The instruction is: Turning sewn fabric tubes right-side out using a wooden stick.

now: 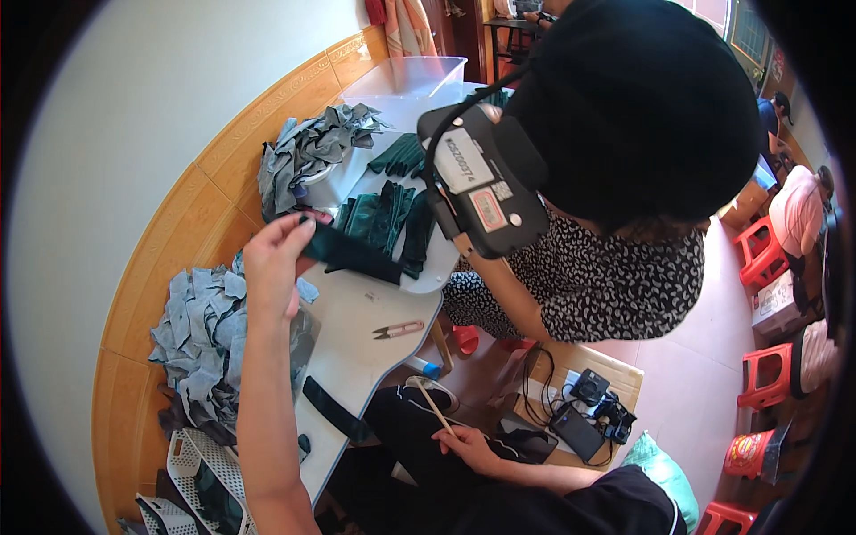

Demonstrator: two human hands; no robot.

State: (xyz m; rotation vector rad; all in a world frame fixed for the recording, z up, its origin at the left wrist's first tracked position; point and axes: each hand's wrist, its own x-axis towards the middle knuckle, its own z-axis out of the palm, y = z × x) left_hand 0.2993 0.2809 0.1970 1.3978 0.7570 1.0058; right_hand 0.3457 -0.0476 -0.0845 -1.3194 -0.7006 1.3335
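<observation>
Two hands [278,257] [465,448]: one green strip [357,257] left, one stick [433,403] right.

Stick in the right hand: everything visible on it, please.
The stick is slim, straight and pale tan, wooden by its look, with no separate parts or markings that can be made out. The right hand grips it near its lower end; the rest juts out free, slanting up and left in the picture. It shows against dark trousers and a shoe. Any length inside the grip is hidden.
</observation>
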